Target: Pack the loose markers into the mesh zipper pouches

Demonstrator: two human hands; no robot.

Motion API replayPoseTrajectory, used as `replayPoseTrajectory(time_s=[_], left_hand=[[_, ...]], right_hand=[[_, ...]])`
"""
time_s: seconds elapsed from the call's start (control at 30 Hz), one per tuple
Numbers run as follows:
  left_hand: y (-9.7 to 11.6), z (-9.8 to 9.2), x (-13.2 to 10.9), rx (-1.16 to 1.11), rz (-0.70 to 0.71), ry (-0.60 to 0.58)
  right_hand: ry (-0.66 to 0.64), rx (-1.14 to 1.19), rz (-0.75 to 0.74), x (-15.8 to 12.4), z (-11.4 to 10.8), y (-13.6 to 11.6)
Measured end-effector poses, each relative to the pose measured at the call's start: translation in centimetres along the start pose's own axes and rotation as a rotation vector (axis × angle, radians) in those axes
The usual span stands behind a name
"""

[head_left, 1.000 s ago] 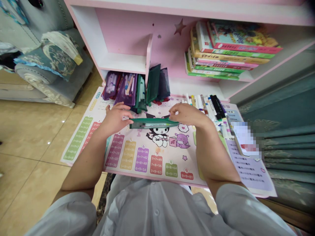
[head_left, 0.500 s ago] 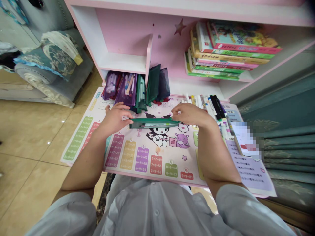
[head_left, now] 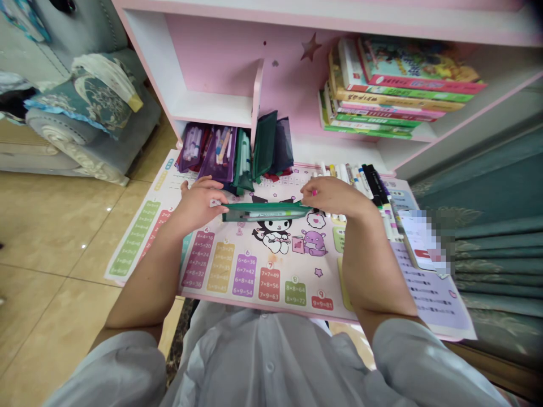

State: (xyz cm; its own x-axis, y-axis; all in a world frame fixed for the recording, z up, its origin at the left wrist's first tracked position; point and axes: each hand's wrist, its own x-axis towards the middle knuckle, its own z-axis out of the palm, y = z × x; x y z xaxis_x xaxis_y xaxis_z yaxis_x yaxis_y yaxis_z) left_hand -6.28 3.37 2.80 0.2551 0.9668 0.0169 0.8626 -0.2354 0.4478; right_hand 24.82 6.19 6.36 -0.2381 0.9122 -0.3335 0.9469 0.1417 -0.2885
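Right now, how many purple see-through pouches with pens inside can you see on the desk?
2: the left pouch at the row's left end, and the next pouch right beside it, against a green pouch. Others may be hidden.

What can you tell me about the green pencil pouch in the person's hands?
The green pencil pouch is long, narrow and flat, and looks like thin fabric or plastic. A clear strip along it shows a pale, pen-like item inside. It lies level and crosswise over a cartoon-printed multiplication mat, with its ends at the left hand and right hand. Whether it touches the mat cannot be told.
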Motion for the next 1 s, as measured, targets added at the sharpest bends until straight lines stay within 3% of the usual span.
replayPoseTrajectory(time_s=[1.0], left_hand=[[-0.1, -0.1, 0.0, -0.005, -0.003, -0.005]], right_hand=[[0.034, 0.013, 0.017, 0.2, -0.1, 1.0]])
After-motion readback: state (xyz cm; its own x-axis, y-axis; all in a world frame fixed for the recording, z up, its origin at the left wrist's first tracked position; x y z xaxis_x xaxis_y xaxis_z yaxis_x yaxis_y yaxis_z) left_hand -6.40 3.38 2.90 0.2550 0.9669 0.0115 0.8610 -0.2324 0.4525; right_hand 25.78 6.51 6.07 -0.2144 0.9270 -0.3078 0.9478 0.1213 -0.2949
